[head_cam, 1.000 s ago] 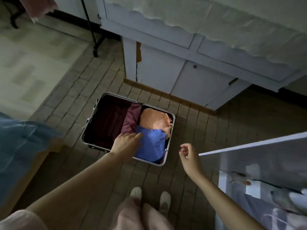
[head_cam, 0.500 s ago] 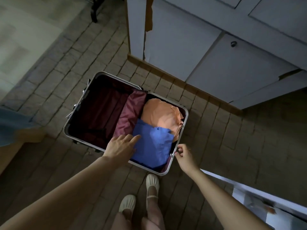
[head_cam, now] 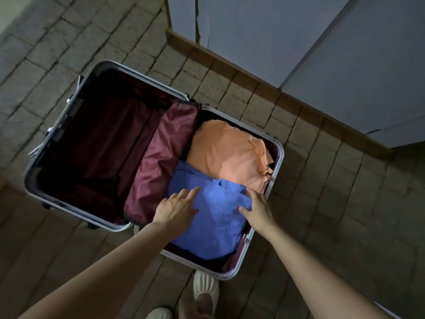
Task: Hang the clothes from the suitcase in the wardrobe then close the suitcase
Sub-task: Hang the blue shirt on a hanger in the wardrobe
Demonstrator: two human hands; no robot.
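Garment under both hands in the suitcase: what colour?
Blue garment, plain, beside an orange one. Head view, the only one, shows it.

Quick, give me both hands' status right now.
Left hand: open, fingers straight, resting on the blue garment.
Right hand: on the same garment's right edge; grip cannot be told.

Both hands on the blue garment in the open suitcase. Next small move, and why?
Probably close the fingers on the blue garment and lift it out. The left hand lies flat on its left edge, the right hand touches its right edge, neither clearly gripping. It lies on top of the orange garment in the suitcase, so it comes out first.
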